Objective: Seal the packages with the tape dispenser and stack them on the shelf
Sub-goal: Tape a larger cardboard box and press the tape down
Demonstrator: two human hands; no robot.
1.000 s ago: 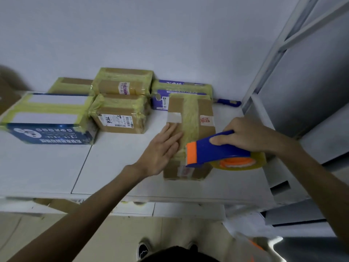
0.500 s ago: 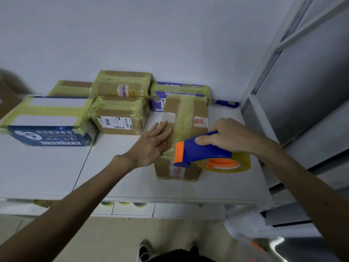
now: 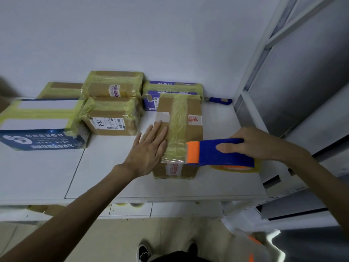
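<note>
Pressing one of six packages (image 3: 193, 132), the left grip (image 3: 149, 151) lies flat; right grip (image 3: 259, 144) clasps one tape dispenser (image 3: 213, 157).

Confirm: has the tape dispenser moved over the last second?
Yes. Against the cardboard box, the tape dispenser shifted right: its orange end was over the yellow tape strip, now just right of it.

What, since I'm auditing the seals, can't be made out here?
Head view:
The tape roll: mostly hidden by the tape dispenser and right hand.
The box top under the left hand: covered.
The white label print: too small.
The brown object, left edge: cut off.
</note>
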